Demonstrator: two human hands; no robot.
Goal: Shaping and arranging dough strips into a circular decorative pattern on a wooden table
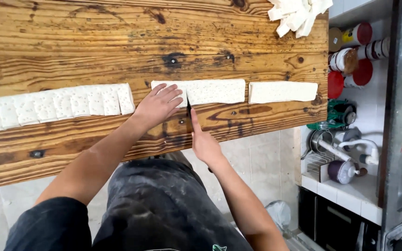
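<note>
Two hands are seen over a wooden table (70, 42), where a perforated dough strip (210, 91) lies flat near its front edge. The left hand (158, 105) is spread open, its fingers pressed on the strip's left end, while the right hand (204, 142) is closed around a dark knife (188, 108), the blade set just beside those fingertips. A row of cut squares (52, 106) lies to the left, another strip (282, 91) to the right

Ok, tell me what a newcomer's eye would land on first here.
First the pale dotted dough strip at the middle of the wooden table, where the left hand presses flat on its end and the right hand holds a dark blade upright against it. Next, the row of cut squares at left, and the uncut strip at right.
</note>
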